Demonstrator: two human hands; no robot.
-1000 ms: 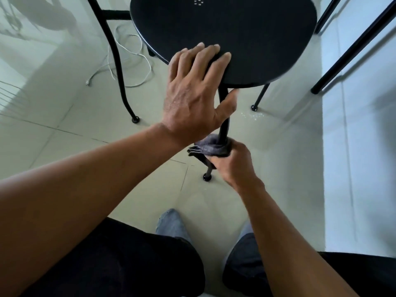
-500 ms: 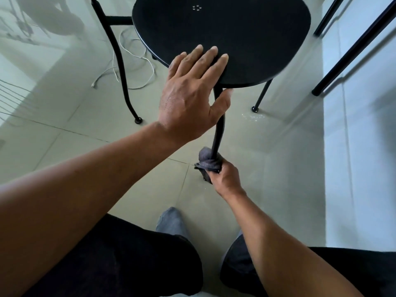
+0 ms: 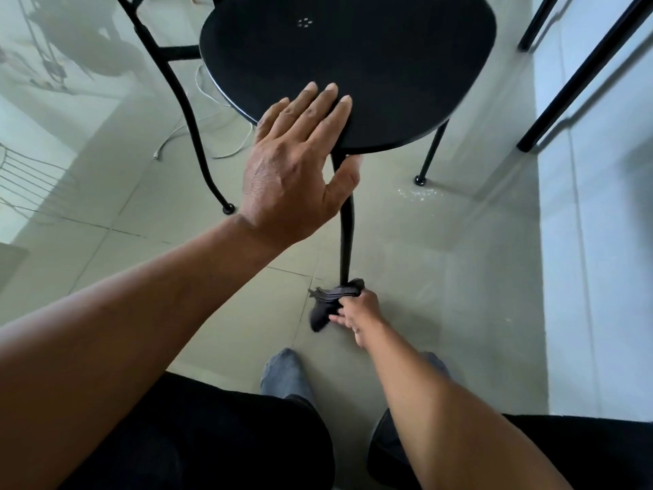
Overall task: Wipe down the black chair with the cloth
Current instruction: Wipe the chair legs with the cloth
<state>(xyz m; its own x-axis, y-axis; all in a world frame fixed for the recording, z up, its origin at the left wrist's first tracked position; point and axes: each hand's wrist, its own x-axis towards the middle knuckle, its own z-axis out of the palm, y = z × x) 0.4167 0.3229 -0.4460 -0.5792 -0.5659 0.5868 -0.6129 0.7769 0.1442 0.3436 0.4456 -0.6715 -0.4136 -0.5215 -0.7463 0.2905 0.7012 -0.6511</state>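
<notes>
Grey cloth (image 3: 334, 300) gripped by right hand (image 3: 357, 313) at front leg (image 3: 344, 224) bottom; left hand (image 3: 296, 164) spread flat on seat (image 3: 353, 58). Other legs likely left.

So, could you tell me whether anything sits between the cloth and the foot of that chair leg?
Nothing visible does. The right hand holds the cloth around the leg near its bottom; the foot itself is hidden behind the cloth.
</notes>
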